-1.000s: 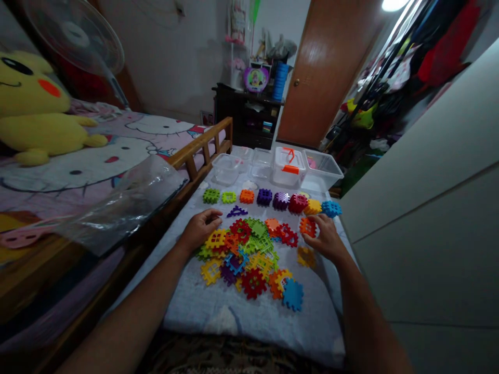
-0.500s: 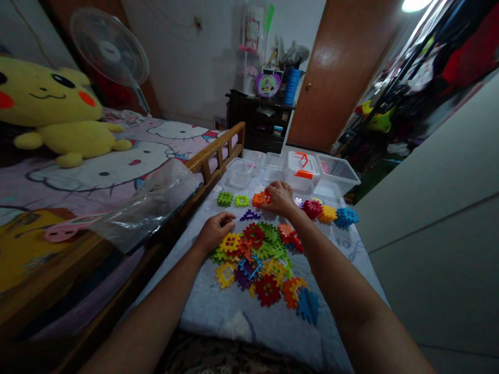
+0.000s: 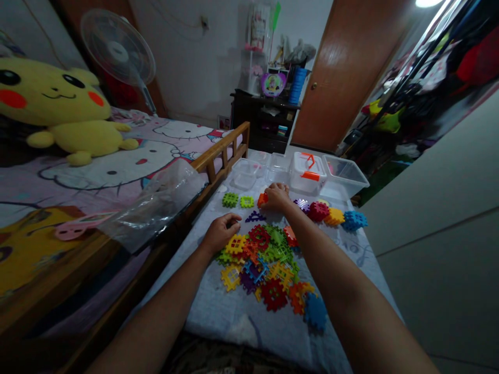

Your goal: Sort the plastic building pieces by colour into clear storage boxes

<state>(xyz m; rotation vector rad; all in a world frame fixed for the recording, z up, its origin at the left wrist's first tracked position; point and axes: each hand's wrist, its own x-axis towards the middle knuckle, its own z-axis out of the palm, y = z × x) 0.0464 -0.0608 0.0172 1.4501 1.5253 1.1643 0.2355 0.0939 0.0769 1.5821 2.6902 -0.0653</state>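
A heap of flat interlocking plastic tiles (image 3: pixel 268 262) in many colours lies on a pale blue cloth (image 3: pixel 241 317). Behind it runs a row of stacked tiles: green (image 3: pixel 230 199), lime (image 3: pixel 246 201), orange (image 3: pixel 262 199), purple (image 3: pixel 302 204), red (image 3: pixel 318 211), yellow (image 3: pixel 334 215), blue (image 3: pixel 354 220). My right hand (image 3: pixel 276 197) reaches across to the orange stack, fingers curled down on it. My left hand (image 3: pixel 221 232) rests loosely curled at the heap's left edge, touching a yellow tile (image 3: pixel 236 243). A purple triangle piece (image 3: pixel 254 216) lies between the hands.
Clear plastic containers (image 3: pixel 244 173) and a box with an orange latch (image 3: pixel 307 171) stand behind the row. A wooden bed rail (image 3: pixel 218 153), a crumpled plastic bag (image 3: pixel 156 202), a yellow plush toy (image 3: pixel 58 117) and a fan (image 3: pixel 117 47) are at the left. A grey wall (image 3: pixel 440 208) bounds the right.
My right hand left the right side of the heap with an orange tile and moved up-left to the orange stack in the row. The left hand stayed put. The camera shifted.
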